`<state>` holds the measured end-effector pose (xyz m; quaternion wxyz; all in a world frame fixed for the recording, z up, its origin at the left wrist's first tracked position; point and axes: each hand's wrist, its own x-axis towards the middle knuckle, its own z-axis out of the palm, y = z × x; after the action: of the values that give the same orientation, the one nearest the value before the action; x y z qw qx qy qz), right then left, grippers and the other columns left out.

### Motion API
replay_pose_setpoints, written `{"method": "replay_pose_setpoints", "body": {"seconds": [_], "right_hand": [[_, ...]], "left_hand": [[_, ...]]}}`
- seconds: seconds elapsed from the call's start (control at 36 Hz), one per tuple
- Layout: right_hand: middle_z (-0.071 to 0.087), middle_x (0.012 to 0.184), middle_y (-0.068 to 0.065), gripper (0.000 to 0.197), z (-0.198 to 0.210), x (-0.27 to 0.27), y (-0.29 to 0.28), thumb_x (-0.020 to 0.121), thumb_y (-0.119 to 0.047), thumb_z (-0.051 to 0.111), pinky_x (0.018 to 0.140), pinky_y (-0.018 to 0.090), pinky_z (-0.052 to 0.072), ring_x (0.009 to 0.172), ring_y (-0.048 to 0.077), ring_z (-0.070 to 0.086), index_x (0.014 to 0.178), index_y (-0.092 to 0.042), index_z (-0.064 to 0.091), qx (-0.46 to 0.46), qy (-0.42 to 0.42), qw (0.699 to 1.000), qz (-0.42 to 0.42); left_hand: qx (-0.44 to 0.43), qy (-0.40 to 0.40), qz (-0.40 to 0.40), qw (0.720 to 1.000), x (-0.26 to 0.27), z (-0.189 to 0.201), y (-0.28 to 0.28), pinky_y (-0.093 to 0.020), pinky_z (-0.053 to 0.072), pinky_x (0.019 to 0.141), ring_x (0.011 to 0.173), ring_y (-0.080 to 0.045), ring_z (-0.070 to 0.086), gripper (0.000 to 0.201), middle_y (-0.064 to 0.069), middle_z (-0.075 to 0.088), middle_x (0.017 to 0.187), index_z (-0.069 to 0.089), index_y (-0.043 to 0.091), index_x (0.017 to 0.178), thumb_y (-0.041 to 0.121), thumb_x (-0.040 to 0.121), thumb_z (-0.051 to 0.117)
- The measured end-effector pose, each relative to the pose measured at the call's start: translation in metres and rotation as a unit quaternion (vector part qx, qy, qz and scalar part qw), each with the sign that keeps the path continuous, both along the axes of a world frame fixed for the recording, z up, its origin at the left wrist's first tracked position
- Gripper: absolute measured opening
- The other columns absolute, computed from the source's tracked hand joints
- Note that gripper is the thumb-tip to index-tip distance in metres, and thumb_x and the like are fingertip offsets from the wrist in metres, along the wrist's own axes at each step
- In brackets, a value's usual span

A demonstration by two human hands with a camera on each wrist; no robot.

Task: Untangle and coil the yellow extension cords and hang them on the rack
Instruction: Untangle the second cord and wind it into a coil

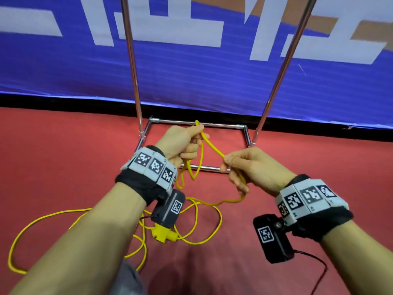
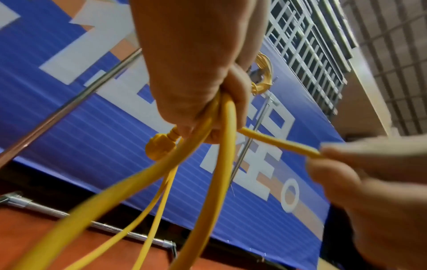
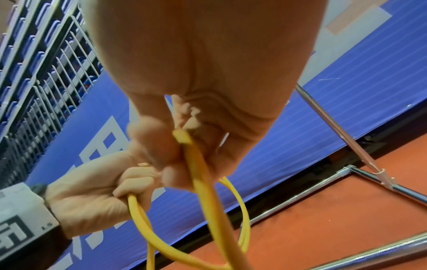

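A yellow extension cord [image 1: 213,149] runs taut between my two hands above the red floor. My left hand [image 1: 185,143] grips a small bundle of hanging loops [image 2: 221,164], and the cord's plug end [image 2: 160,146] sticks out under its fingers. My right hand [image 1: 240,167] pinches the cord [image 3: 198,175] between thumb and curled fingers. The slack trails down to loose loops on the floor [image 1: 202,222], by a yellow socket block [image 1: 163,232]. The chrome rack [image 1: 136,81] stands just beyond my hands.
The rack's rectangular base frame [image 1: 212,124] lies on the red floor [image 1: 63,156], with two uprights rising from it. A blue banner [image 1: 191,77] closes off the back. A long cord loop [image 1: 25,228] sprawls at the left. A black cable [image 1: 314,265] hangs from my right wrist camera.
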<state>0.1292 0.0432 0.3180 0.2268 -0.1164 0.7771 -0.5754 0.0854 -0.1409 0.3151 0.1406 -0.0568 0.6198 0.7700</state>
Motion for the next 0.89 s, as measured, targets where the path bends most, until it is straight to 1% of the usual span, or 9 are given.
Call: {"method": "replay_pose_setpoints", "body": {"seconds": [0.14,0.22,0.31,0.42,0.47,0.56,0.64,0.75,0.89], "right_hand": [[0.048,0.041,0.005,0.030,0.006,-0.002,-0.018,0.101,-0.011,0.040,0.036,0.020,0.036,0.028,0.014,0.035,0.078,-0.004,0.057,-0.012,0.042,0.998,-0.035],[0.048,0.041,0.005,0.033,0.007,-0.002,-0.021,0.102,-0.015,0.040,0.036,0.019,0.034,0.028,0.014,0.035,0.077,-0.004,0.057,-0.017,0.049,0.998,-0.045],[0.050,0.047,0.007,0.038,0.001,-0.002,-0.016,0.103,-0.020,0.038,0.044,0.026,0.034,0.031,0.013,0.037,0.076,-0.002,0.059,-0.018,-0.001,0.999,-0.032],[0.056,0.052,0.008,0.034,-0.001,0.001,-0.006,0.101,-0.010,0.033,0.047,0.025,0.041,0.038,0.018,0.046,0.082,-0.001,0.060,-0.024,-0.054,0.998,-0.011],[0.057,0.057,0.011,0.031,0.001,0.002,-0.002,0.100,-0.007,0.033,0.059,0.033,0.047,0.046,0.024,0.054,0.085,0.000,0.060,-0.034,-0.070,0.997,-0.001],[0.056,0.058,0.012,0.033,0.000,0.005,0.001,0.102,-0.011,0.033,0.077,0.047,0.047,0.060,0.030,0.061,0.084,-0.001,0.060,-0.023,-0.074,0.997,0.013],[0.056,0.053,0.010,0.035,-0.001,0.007,-0.001,0.104,-0.019,0.034,0.067,0.041,0.047,0.050,0.026,0.059,0.083,-0.005,0.058,-0.006,-0.069,0.997,0.030],[0.049,0.044,0.007,0.033,0.002,0.008,-0.012,0.105,-0.022,0.035,0.051,0.032,0.041,0.032,0.018,0.045,0.084,-0.005,0.055,-0.001,-0.038,0.999,0.020],[0.040,0.040,0.005,0.035,0.004,0.007,-0.024,0.105,-0.021,0.034,0.040,0.026,0.043,0.029,0.016,0.034,0.082,-0.003,0.052,-0.034,-0.023,0.999,0.009]], "left_hand": [[-0.027,0.010,-0.029,0.999,0.011,-0.007,0.019,-0.012,0.016,0.028,0.029,-0.003,0.025,0.026,-0.008,0.040,0.058,0.054,-0.004,0.083,0.016,0.100,0.051],[-0.008,0.020,-0.021,1.000,0.011,-0.002,0.022,-0.012,0.014,0.028,0.026,-0.003,0.023,0.032,-0.008,0.042,0.051,0.049,0.000,0.072,0.013,0.101,0.046],[0.019,0.031,0.023,0.999,0.004,0.003,0.014,-0.011,0.013,0.030,0.027,-0.002,0.020,0.032,-0.006,0.039,0.056,0.048,0.003,0.071,0.012,0.101,0.045],[0.007,0.042,0.032,0.999,0.003,0.004,0.010,-0.011,0.013,0.030,0.026,-0.002,0.020,0.034,-0.007,0.038,0.060,0.049,0.003,0.070,0.013,0.102,0.044],[0.018,0.043,0.043,0.998,0.001,0.005,0.009,-0.011,0.014,0.029,0.025,-0.002,0.021,0.034,-0.006,0.037,0.062,0.050,0.002,0.071,0.013,0.102,0.043],[0.042,0.037,0.074,0.996,-0.002,0.007,0.005,-0.011,0.014,0.029,0.025,-0.002,0.023,0.033,-0.007,0.037,0.063,0.049,0.002,0.073,0.014,0.102,0.042],[0.038,0.033,0.109,0.993,-0.001,0.006,0.002,-0.014,0.015,0.029,0.030,-0.007,0.035,0.030,-0.007,0.046,0.065,0.050,0.005,0.073,0.015,0.101,0.045],[0.066,0.018,0.133,0.989,0.000,0.007,-0.001,-0.017,0.017,0.029,0.039,-0.011,0.051,0.031,-0.006,0.057,0.070,0.057,0.006,0.078,0.021,0.102,0.046],[0.096,0.013,0.104,0.990,0.005,0.010,0.002,-0.015,0.022,0.028,0.053,-0.015,0.064,0.037,-0.012,0.067,0.073,0.060,0.004,0.085,0.028,0.104,0.040]]}}
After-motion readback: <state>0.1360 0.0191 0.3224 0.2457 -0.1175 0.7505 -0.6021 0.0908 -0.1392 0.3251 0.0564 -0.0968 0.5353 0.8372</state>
